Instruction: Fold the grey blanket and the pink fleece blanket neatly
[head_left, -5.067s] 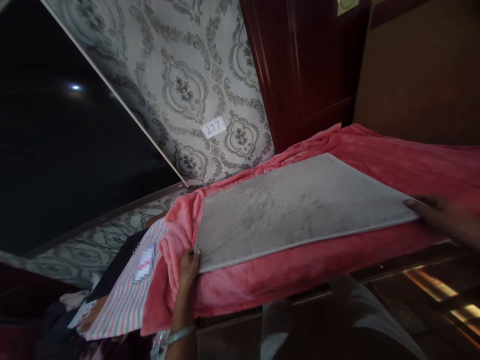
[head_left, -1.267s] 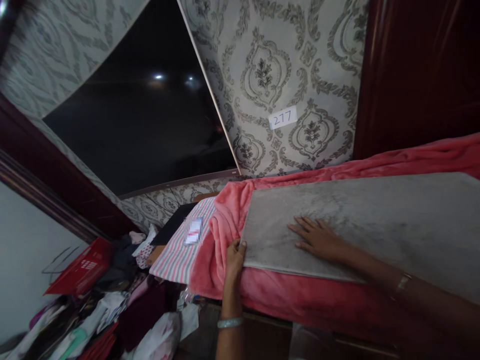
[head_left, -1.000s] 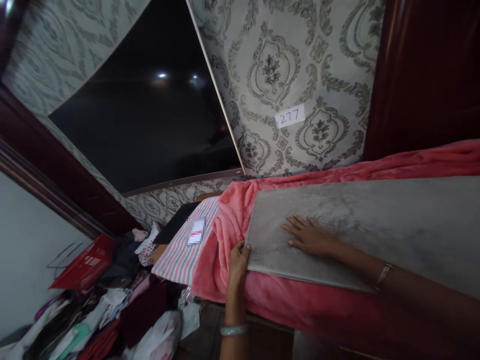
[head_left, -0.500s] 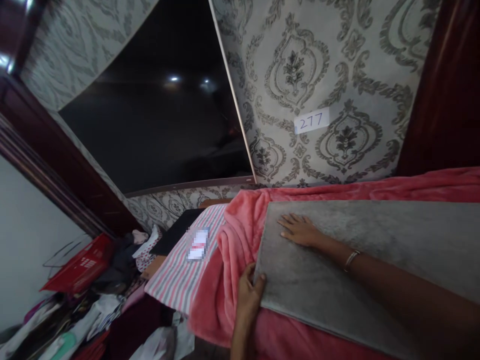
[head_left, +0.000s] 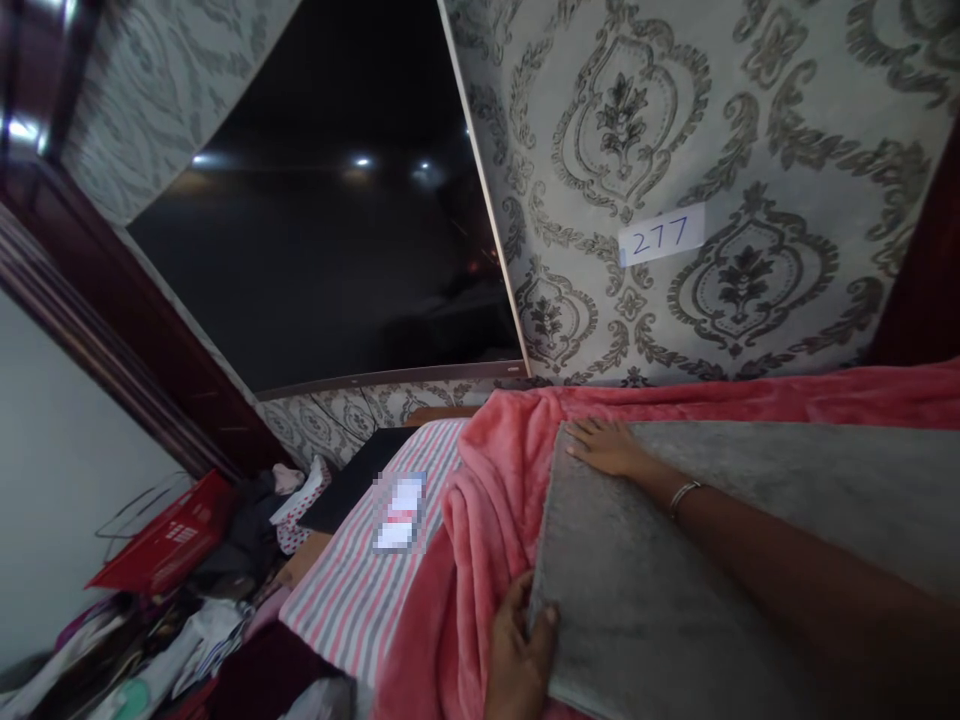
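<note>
A grey mat (head_left: 675, 600) lies flat on a pink fleece blanket (head_left: 487, 500). My left hand (head_left: 521, 655) grips the mat's near left corner, thumb on top. My right hand (head_left: 604, 447) rests flat, fingers spread, on the mat's far left corner, and my forearm with a thin bangle stretches across the mat.
A striped pink and grey cloth (head_left: 367, 575) with a small card on it lies left of the blanket. A pile of clothes and a red basket (head_left: 165, 535) sit at the lower left. Patterned wallpaper with a "277" label (head_left: 664, 235) and a dark screen (head_left: 322, 240) stand behind.
My right hand has slid across the mat toward its far left corner. My left hand has kept its hold on the near corner. The view has moved closer and to the left.
</note>
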